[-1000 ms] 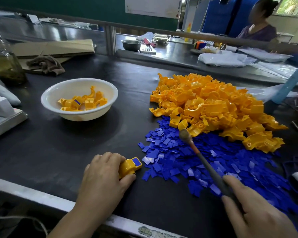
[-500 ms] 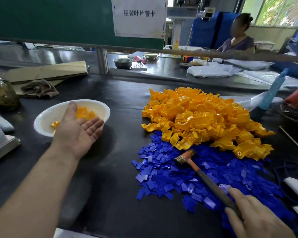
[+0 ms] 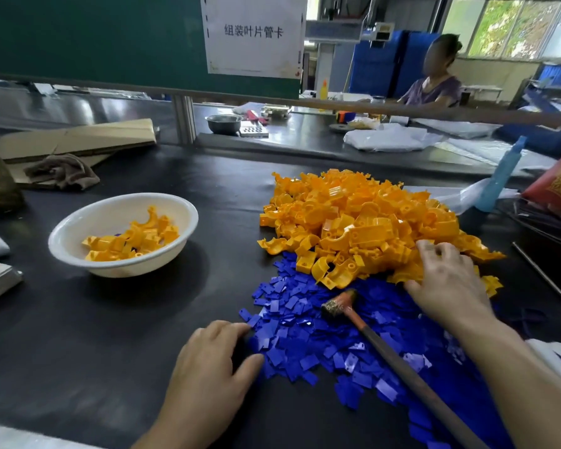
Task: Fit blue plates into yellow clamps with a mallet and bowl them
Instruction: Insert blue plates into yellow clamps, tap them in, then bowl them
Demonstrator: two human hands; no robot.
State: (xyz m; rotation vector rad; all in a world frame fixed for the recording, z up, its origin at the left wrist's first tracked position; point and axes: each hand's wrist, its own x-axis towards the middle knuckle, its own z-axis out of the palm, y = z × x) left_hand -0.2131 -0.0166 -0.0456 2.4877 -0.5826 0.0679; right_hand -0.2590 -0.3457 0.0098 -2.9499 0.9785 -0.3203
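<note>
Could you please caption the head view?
Left hand at blue plastic plates, right hand on yellow plastic clamps, long-handled mallet lying unheld.

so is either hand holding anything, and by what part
The mallet lies loose on the blue plates. The right hand rests on the yellow clamps, the left hand touches the plates' edge; whether either grips a piece cannot be told.

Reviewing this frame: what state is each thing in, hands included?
Bowl: upright, partly filled with clamps.
Clamp heap: loose pile.
Plates: loose spread, touching the heap's near edge.
Mallet: lying on the plates, unheld.
Left hand: fingers at the plates' near edge, grip unclear.
Right hand: fingers in the heap, grip unclear.
</note>
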